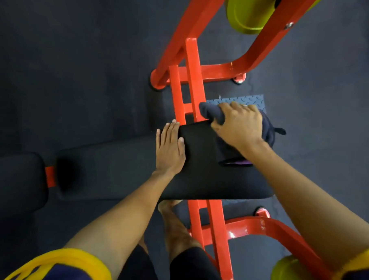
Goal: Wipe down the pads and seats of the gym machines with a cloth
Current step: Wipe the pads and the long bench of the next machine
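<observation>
A black padded seat (209, 177) sits on a red machine frame (194, 81) in the middle of the view. My left hand (170, 148) lies flat on the seat's left edge, fingers straight. My right hand (238, 125) grips a dark blue cloth (210, 112) at the seat's far right corner; part of the cloth hangs under my wrist and shows a purple edge. A second black pad (15, 179) lies at the left.
Dark rubber flooring surrounds the machine. A grey textured footplate (251, 100) lies beyond the seat. Yellow-green weight plates (246, 13) sit at the top and another plate (289, 275) at the bottom right. My bare foot (175, 222) stands under the seat beside the red rails.
</observation>
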